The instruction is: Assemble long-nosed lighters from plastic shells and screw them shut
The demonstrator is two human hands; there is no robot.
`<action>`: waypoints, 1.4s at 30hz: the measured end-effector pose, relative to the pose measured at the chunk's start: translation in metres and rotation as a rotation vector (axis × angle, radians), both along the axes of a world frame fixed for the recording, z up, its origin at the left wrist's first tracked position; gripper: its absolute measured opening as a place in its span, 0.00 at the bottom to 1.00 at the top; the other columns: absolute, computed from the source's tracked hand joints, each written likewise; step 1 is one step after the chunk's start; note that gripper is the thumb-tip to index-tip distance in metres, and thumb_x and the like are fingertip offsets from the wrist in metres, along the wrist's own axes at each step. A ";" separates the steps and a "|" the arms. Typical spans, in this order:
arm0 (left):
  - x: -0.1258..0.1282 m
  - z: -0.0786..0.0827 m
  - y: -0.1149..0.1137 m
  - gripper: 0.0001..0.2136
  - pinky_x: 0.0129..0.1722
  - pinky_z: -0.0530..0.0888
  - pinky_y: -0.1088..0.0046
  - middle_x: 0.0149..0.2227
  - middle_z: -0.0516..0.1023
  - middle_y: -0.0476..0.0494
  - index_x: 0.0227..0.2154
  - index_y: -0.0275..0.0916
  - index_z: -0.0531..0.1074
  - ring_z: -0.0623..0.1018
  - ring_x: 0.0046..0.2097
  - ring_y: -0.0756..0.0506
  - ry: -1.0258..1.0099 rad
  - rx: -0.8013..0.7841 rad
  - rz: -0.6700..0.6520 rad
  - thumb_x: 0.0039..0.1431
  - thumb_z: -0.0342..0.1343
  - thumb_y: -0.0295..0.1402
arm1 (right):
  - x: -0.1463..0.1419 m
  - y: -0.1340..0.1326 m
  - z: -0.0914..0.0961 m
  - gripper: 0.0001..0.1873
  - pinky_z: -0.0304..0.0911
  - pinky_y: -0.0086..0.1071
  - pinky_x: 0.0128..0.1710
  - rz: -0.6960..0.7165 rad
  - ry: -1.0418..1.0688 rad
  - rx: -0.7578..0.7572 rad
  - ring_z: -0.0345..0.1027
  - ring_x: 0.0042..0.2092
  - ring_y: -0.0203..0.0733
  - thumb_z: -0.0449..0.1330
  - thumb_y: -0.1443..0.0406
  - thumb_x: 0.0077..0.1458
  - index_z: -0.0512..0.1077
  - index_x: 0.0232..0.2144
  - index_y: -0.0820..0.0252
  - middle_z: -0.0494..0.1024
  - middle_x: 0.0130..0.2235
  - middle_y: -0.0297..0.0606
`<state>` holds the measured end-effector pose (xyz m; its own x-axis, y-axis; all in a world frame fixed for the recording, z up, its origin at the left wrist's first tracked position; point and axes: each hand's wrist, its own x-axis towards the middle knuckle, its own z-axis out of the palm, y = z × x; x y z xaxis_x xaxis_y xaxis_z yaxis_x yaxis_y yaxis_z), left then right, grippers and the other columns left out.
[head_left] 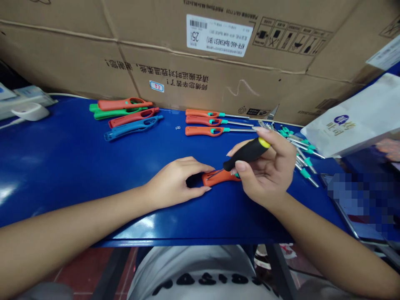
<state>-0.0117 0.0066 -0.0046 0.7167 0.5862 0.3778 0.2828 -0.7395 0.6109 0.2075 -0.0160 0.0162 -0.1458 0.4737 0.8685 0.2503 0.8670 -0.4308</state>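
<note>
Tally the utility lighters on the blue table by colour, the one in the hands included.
Orange utility lighters: 6, one under the left hand
Green utility lighter: 1
Blue utility lighter: 1
Total: 8

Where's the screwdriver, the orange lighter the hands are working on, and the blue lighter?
Screwdriver (246, 153), head view, on its black handle.
Orange lighter (218, 178), head view, on its body between the hands.
Blue lighter (133, 128), head view, on its middle.
</note>
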 end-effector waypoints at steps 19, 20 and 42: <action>0.000 -0.004 0.000 0.16 0.48 0.77 0.70 0.46 0.83 0.41 0.50 0.37 0.76 0.82 0.46 0.44 -0.034 0.013 -0.016 0.59 0.65 0.30 | 0.001 -0.001 -0.003 0.33 0.81 0.33 0.26 -0.032 -0.052 0.023 0.78 0.37 0.40 0.63 0.68 0.60 0.60 0.64 0.41 0.72 0.59 0.39; 0.001 -0.005 0.000 0.16 0.48 0.77 0.70 0.46 0.83 0.42 0.50 0.38 0.76 0.81 0.46 0.44 -0.034 0.010 -0.017 0.59 0.65 0.30 | 0.001 -0.001 -0.003 0.34 0.81 0.33 0.27 -0.023 -0.044 0.029 0.78 0.38 0.40 0.64 0.69 0.59 0.61 0.64 0.42 0.71 0.60 0.40; 0.004 -0.004 0.000 0.15 0.50 0.73 0.69 0.46 0.82 0.45 0.49 0.38 0.75 0.78 0.47 0.45 -0.010 -0.058 -0.049 0.59 0.63 0.27 | 0.009 -0.011 0.021 0.32 0.77 0.40 0.39 -0.174 -0.444 0.182 0.77 0.44 0.46 0.58 0.65 0.65 0.57 0.69 0.50 0.81 0.49 0.41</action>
